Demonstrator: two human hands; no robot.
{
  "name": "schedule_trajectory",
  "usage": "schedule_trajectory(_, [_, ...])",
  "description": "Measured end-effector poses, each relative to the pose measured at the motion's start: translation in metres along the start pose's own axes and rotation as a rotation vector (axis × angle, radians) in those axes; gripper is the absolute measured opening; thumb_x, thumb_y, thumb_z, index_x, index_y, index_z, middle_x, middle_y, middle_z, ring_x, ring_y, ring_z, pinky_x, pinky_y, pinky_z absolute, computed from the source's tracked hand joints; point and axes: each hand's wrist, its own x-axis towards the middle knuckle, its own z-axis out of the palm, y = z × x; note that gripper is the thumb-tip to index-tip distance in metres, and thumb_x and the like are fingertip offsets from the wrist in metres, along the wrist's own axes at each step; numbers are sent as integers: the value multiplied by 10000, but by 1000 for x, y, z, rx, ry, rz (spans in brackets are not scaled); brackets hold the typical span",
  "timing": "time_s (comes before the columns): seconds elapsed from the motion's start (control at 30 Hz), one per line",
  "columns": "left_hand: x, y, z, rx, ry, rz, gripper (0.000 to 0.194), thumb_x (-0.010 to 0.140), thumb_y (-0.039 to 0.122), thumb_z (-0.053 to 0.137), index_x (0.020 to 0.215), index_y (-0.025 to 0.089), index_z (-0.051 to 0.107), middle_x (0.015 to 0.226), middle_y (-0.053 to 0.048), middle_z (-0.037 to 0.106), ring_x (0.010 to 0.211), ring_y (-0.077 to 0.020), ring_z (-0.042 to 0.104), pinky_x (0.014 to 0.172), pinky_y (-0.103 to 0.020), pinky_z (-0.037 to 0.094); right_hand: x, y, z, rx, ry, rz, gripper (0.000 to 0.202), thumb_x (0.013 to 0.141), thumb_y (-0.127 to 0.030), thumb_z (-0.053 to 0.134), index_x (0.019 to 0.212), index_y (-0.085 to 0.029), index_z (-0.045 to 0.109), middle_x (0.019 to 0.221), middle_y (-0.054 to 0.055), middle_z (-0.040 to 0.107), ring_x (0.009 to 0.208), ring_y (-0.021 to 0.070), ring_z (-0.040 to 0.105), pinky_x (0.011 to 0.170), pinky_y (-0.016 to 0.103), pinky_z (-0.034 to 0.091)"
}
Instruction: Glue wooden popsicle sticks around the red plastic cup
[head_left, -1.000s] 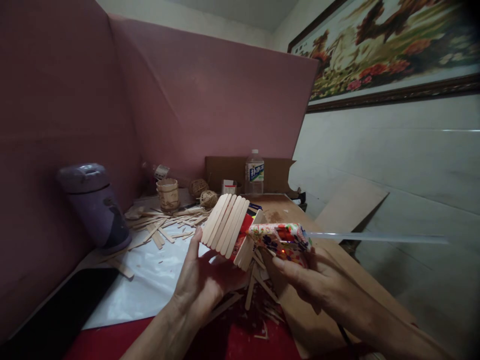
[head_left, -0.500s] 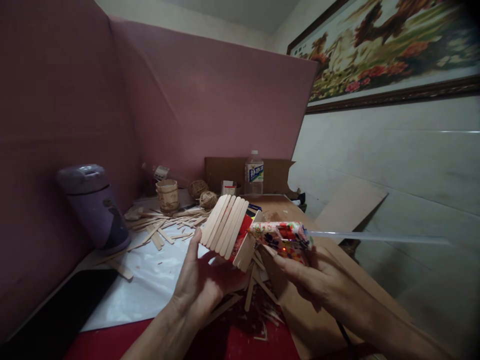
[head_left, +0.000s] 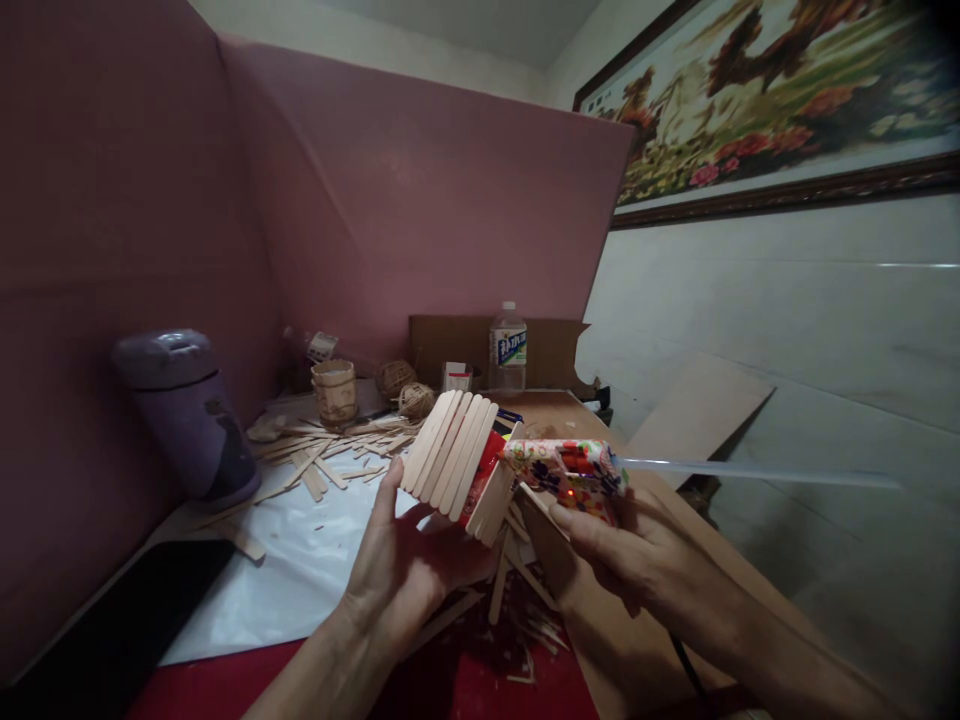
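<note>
My left hand (head_left: 409, 560) grips a small red container faced with wooden craft sticks (head_left: 450, 450), tilted, with the thumb on its left edge and fingers beneath. Red surface shows between two groups of sticks. My right hand (head_left: 637, 550) is wrapped round a flower-patterned glue gun (head_left: 570, 470) with a small red light lit. A long clear glue stick (head_left: 757, 470) juts out of its back. The gun's nozzle is at the container's right side; whether it touches cannot be made out. One loose craft stick (head_left: 544, 508) is also held by my right hand, near its thumb.
Loose craft sticks (head_left: 315, 465) lie on the white sheet (head_left: 277, 580) and below the hands. A purple tumbler (head_left: 191, 420) stands left; a wooden cup (head_left: 335, 392), twine balls (head_left: 415, 400) and a plastic bottle (head_left: 509, 350) stand behind. Cardboard (head_left: 600, 630) lies at right.
The glue gun has shifted slightly, its nozzle staying by the container's right side. The loose stick by my right thumb shows more fully. My left hand and the container have barely moved.
</note>
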Motion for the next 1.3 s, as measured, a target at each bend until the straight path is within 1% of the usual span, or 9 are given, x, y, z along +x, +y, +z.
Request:
schedule_trajectory(0.17, [-2,1,3,12,34,8,533,813,547,541,1100,100,502,890,-120,552,864,-343,612,745,-538,515,1,-1,0,-12,26,-28,348,858,-453,551,637,-199,640,500,-26,504,449,109,436,401,222,364])
schedule_trajectory(0.23, [-2,1,3,17,40,8,524,809,546,545,1086,103,507,890,-126,555,857,-348,612,736,-544,514,1,-1,0,-21,33,-35,348,860,-451,547,636,-200,637,496,-29,497,438,107,428,398,224,357])
schedule_trajectory(0.37, [-2,0,2,-5,23,-1,510,806,550,552,1079,121,515,795,-74,519,837,-325,612,758,-552,508,2,4,-1,-27,18,-49,338,871,-436,536,653,-203,645,505,-27,502,441,107,436,397,220,349])
schedule_trajectory(0.43, [-1,-1,2,-23,17,-8,513,798,551,565,1088,131,514,791,-67,515,841,-314,612,775,-556,504,2,6,-1,-28,8,-53,308,871,-425,539,693,-205,660,526,-23,522,458,111,456,404,218,358])
schedule_trajectory(0.63, [-2,-1,4,-20,31,-3,535,805,544,560,1126,121,489,908,-129,562,896,-341,616,758,-554,513,3,1,-1,-4,63,-97,279,870,-408,539,729,-202,663,554,-13,547,591,146,554,501,225,441])
schedule_trajectory(0.73, [-3,-1,4,8,40,1,554,801,549,560,1135,113,484,961,-154,571,924,-368,614,731,-549,524,3,-1,-1,-5,76,-74,275,857,-406,550,718,-192,655,533,-22,533,526,133,520,456,223,415])
schedule_trajectory(0.93, [-1,0,2,20,6,-7,540,804,554,552,1123,123,490,985,-158,572,918,-354,614,745,-540,522,2,0,-2,-13,102,-59,267,847,-404,563,693,-197,632,503,-39,500,432,99,446,369,203,339])
schedule_trajectory(1.07, [-1,1,3,27,17,-8,528,817,559,526,1107,119,492,958,-152,565,920,-365,609,739,-535,521,1,1,-3,-23,91,-69,301,856,-420,554,663,-198,619,488,-41,485,430,96,442,373,201,348])
schedule_trajectory(1.3, [-3,0,2,41,13,-1,506,822,545,527,1101,124,490,920,-134,557,894,-348,610,735,-536,519,2,-1,-3,6,80,-72,317,847,-424,560,628,-198,599,493,-35,493,425,94,433,354,200,342])
